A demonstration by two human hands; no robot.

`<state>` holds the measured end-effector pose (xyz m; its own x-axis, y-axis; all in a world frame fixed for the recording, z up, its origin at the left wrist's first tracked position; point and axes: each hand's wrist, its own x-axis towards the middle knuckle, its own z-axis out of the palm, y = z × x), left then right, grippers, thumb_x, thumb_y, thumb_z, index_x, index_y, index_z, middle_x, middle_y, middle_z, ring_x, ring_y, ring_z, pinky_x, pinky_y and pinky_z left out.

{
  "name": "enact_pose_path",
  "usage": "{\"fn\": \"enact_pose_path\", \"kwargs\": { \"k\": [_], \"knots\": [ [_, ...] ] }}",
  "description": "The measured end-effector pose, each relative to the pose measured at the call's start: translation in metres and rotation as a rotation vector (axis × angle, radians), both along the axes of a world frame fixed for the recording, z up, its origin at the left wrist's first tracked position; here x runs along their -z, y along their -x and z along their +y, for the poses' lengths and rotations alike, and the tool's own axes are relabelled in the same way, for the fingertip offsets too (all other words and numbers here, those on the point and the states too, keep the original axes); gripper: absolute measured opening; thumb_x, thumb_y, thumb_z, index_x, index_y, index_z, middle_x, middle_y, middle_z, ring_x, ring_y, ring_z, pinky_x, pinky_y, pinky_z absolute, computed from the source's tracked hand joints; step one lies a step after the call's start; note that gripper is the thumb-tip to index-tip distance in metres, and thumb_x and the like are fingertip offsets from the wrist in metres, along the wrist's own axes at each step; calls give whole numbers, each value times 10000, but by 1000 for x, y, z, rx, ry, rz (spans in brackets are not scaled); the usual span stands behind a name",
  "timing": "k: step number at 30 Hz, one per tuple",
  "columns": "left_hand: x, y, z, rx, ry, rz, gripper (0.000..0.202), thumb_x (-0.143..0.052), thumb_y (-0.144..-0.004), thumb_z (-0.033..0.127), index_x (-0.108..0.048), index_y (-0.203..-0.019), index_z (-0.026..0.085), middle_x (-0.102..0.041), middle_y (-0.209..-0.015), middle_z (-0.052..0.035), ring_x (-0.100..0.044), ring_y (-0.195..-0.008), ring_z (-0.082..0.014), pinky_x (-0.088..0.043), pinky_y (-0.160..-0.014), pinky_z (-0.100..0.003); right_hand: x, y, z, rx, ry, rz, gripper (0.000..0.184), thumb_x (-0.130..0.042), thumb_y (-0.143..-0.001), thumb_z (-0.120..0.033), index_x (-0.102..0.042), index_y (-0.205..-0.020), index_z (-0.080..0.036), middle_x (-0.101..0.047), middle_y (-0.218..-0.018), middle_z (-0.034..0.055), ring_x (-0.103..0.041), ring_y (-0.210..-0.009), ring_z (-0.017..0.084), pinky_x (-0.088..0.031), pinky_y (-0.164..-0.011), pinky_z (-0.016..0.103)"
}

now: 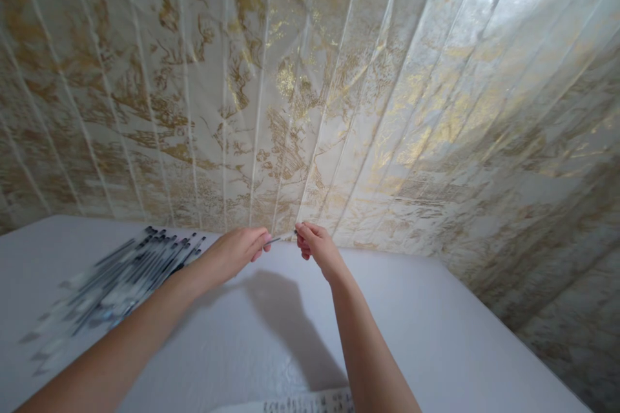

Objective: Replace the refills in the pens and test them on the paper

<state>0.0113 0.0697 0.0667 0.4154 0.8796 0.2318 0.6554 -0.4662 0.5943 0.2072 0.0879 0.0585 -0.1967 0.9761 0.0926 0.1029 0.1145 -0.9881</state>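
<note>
My left hand (239, 250) and my right hand (314, 245) meet above the far part of a white table (436, 329). Both are pinched on one thin pen-like stick (281, 238) that spans the small gap between them, the left on one end and the right on the other. The fingers of both hands are curled closed around it. A heap of several dark, slim pens (126, 277) lies on the table to the left of my left forearm.
A pleated, glossy curtain with a gold pattern (310, 90) hangs right behind the table's far edge. A printed sheet (310, 403) peeks in at the bottom edge. Bright light comes in at the top right.
</note>
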Motion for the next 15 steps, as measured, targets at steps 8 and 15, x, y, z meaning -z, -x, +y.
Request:
{"fn": "enact_pose_path", "kwargs": {
  "k": [8,15],
  "knots": [
    [41,-32,-6,-103,26,-373,266,-571,-793,447,-506,-916,219,-565,-811,33,-553,-699,-137,-397,-660,-238,7,-22,11,67,-51,-229,353,-486,-786,-376,-390,-503,-188,-368,-441,-68,-306,-403,58,-205,-419,207],
    [87,-41,-25,-167,278,-569,378,-365,-871,547,-502,-863,195,-392,-518,79,-351,-452,-107,-265,-453,-219,23,-26,17,-223,34,-286,301,-518,-781,-349,-465,-536,-182,-434,-487,-52,-382,-425,66,-309,-418,192]
  ]
}}
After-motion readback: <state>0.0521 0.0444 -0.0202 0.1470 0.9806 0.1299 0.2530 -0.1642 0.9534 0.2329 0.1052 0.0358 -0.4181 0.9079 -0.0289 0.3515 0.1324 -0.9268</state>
